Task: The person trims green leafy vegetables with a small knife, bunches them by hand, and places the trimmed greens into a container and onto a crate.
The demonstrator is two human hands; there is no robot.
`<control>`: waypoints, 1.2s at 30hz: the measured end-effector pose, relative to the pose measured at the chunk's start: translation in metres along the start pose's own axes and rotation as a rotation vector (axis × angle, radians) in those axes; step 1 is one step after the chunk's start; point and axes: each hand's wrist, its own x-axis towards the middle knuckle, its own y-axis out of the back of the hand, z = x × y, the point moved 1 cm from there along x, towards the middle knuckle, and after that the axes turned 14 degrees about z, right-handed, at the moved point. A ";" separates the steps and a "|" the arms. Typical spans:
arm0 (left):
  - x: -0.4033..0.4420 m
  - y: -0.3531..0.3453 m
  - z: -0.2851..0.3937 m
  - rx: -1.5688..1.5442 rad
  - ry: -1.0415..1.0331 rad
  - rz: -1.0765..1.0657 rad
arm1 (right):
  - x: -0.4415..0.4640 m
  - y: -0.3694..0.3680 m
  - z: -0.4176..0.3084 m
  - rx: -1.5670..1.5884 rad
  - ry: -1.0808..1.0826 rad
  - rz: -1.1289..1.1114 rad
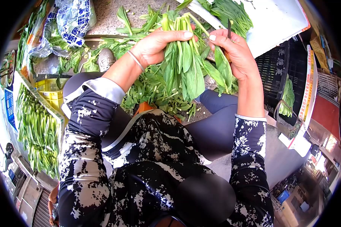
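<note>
My left hand [155,46] is closed round a bunch of leafy greens [185,64], its thumb pressed across the pale stems and the leaves hanging down. A bracelet sits on that wrist. To the right, my right hand [233,49] pinches a stalk with long leaves [219,72] between thumb and finger, close beside the bunch. A thin dark tool [229,29], perhaps a knife, sticks up from the same hand; most of it is hidden by the fingers. Loose greens [151,85] lie on the ground below both hands.
More greens [231,17] lie on a white board [276,22] at upper right. A black crate [271,72] stands at right. At left are a yellow crate [51,92], stacked green stalks [36,128] and a printed plastic bag [75,22]. A person's arm [51,204] shows at lower left.
</note>
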 end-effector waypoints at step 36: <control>0.004 -0.003 0.003 0.502 -0.607 0.361 | -0.014 -0.036 0.017 -0.141 0.302 0.074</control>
